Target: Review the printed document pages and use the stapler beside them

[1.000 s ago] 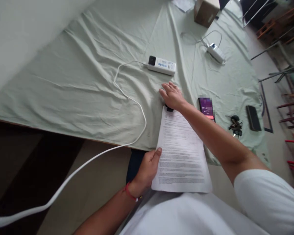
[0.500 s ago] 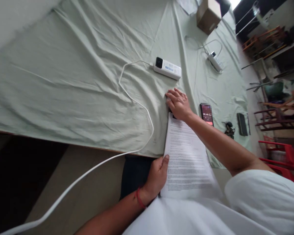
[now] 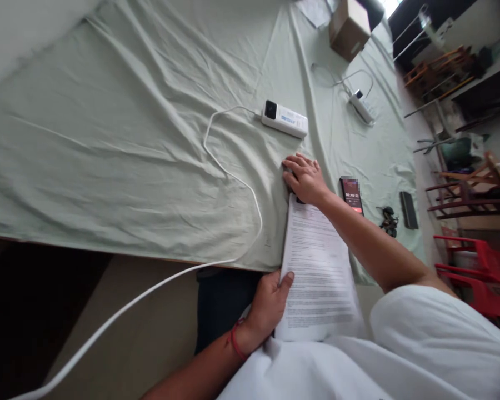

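"So, from where you're standing, where are the printed sheets (image 3: pixel 320 278)?"

"Between the two hands, slanting across the edge of the counter (image 3: pixel 150 144). Their far end lies on the green cloth (image 3: pixel 108 194), and the near end reaches the white shirt (image 3: pixel 300 366)."

"And the left hand (image 3: pixel 270 303), the one with the red bracelet (image 3: pixel 235 339)?"

"It's gripping them by their left side, thumb on top, the other fingers mostly out of sight."

"What about the right hand (image 3: pixel 306 180)?"

"Palm down at the far end, over a dark object (image 3: pixel 300 200) that shows only in bits. I can't tell if the fingers close on it or just rest there, nor what it is."

"Anything near that hand?"

"A white device (image 3: pixel 285 119) just beyond the fingertips, with a white cable (image 3: pixel 256 206) running from its left end and over the counter's edge. Right of the forearm there's a lit phone (image 3: pixel 351 195), then a bunch of keys (image 3: pixel 388 222) and a dark case (image 3: pixel 409 210) beside it."

"And that cardboard box (image 3: pixel 350 30)?"

"Well apart, at the far end."
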Tool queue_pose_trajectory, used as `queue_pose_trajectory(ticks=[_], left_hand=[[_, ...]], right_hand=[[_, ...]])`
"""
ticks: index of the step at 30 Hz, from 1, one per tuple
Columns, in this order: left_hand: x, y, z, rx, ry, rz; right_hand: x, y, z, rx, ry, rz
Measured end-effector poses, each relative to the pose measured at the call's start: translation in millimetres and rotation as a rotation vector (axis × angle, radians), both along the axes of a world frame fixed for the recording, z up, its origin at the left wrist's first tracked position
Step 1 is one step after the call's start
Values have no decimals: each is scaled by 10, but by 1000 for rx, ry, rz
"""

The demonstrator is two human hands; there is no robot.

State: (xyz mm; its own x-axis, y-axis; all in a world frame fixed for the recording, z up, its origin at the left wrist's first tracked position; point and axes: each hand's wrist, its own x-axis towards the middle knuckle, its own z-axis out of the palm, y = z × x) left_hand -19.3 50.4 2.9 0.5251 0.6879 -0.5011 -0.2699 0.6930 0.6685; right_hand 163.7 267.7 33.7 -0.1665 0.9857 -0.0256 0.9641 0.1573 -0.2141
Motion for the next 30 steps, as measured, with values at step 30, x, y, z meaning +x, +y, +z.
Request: queue_pose_trajectory(ticks=[30], left_hand=[[-137,-772,241,-263,312,488]], right_hand=[[939,-1488,281,-364,1267,-466]])
